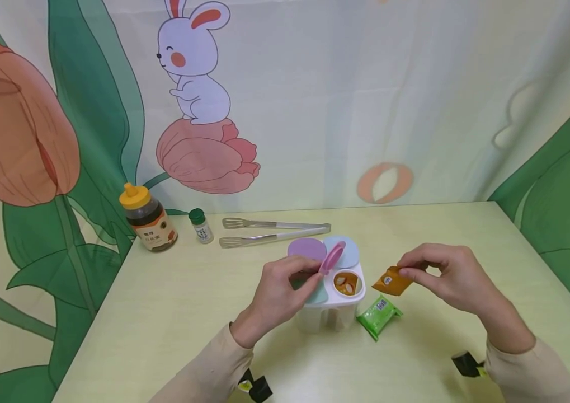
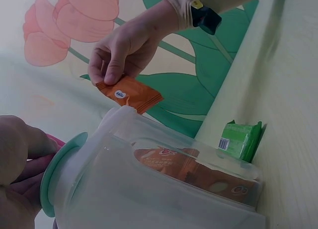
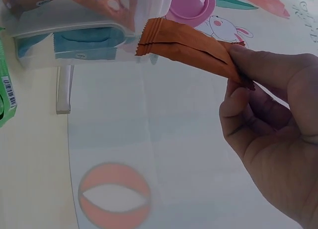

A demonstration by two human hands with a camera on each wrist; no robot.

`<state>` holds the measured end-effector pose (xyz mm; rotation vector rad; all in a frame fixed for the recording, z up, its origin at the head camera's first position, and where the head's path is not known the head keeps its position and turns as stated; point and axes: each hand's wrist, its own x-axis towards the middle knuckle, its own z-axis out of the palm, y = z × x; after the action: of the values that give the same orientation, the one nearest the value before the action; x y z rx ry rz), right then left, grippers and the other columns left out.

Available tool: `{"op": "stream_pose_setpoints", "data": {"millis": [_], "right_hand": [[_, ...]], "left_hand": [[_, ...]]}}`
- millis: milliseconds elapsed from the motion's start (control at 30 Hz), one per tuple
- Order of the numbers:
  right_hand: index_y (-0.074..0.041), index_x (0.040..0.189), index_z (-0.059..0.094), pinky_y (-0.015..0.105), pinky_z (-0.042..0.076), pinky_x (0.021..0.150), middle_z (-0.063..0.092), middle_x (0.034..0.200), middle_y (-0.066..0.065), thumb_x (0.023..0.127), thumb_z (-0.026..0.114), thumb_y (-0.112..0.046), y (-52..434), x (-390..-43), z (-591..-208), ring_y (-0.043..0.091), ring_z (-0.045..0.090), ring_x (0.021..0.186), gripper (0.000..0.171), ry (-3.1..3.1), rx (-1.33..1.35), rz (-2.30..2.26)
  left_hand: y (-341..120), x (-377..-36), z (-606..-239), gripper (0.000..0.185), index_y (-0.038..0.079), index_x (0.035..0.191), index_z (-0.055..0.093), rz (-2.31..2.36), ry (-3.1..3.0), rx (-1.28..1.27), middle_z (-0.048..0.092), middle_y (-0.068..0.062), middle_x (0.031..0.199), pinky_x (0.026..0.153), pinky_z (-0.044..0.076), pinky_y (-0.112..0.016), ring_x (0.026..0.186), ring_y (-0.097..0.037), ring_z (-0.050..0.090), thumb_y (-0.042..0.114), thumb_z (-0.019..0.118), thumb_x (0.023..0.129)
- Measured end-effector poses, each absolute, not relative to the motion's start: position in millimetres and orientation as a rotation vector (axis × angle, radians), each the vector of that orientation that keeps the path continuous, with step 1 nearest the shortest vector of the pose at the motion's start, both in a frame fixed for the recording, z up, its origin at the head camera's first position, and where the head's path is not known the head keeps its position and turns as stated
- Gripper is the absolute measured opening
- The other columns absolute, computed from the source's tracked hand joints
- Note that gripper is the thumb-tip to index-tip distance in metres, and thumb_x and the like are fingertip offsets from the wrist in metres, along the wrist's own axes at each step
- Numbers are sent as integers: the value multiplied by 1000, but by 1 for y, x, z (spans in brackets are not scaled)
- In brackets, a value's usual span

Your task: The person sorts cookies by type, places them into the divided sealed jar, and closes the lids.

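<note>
Left hand (image 1: pixel 277 294) pinches the pink lid (image 1: pixel 332 257) up, right hand (image 1: pixel 453 277) pinches the orange packet (image 1: pixel 392 281); I'd drop it end-first into the open cup (image 1: pixel 348 283).

Right hand (image 2: pixel 126 52) pinching orange packet (image 2: pixel 130 94) above clear container (image 2: pixel 164 189), green packet (image 2: pixel 241 139) beside, left hand (image 2: pixel 17 174) seemingly gripping lid (image 2: pixel 57 172).

Pale yellow-green table (image 1: pixel 174 313), cloth backdrop (image 1: pixel 365 84) hanging behind its far edge and round both side edges, printed with a white rabbit (image 1: pixel 194 67) on a pink tulip (image 1: pixel 206 157), large green leaves (image 1: pixel 98 84), soft even light, perhaps from overhead
</note>
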<state>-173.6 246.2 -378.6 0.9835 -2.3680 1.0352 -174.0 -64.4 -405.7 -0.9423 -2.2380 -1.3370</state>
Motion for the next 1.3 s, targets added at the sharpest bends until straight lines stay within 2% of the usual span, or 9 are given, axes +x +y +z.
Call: {"op": "stream_pose_setpoints", "data": {"millis": [333, 900, 1300], "right_hand": [[-20, 90, 72, 13, 52, 61, 70, 85, -12, 68, 80, 12, 243, -176, -371, 0, 62, 71, 39, -2348, 990, 1037], [-12, 90, 73, 14, 56, 67, 70, 85, -4, 68, 78, 17, 230, -174, -370, 4, 64, 75, 36, -2275, 1050, 1171], [-12, 91, 74, 12, 50, 61, 71, 84, -2, 66, 78, 18, 218, -183, -367, 4, 63, 73, 40, -2147, 1147, 1178]], "left_hand": [[-65, -174, -405, 15, 2, 99, 73, -1336, -2254, -935, 73, -8, 93, 75, 57, -15, 85, -13, 71, 3, 73, 85], [-65, -174, -406, 15, 1, 99, 73, -1340, -2255, -943, 73, -9, 93, 74, 57, -15, 84, -14, 71, 2, 73, 84], [-65, -174, -406, 16, 1, 99, 73, -1349, -2252, -938, 73, -9, 94, 74, 57, -16, 84, -14, 71, 2, 74, 83]]}}
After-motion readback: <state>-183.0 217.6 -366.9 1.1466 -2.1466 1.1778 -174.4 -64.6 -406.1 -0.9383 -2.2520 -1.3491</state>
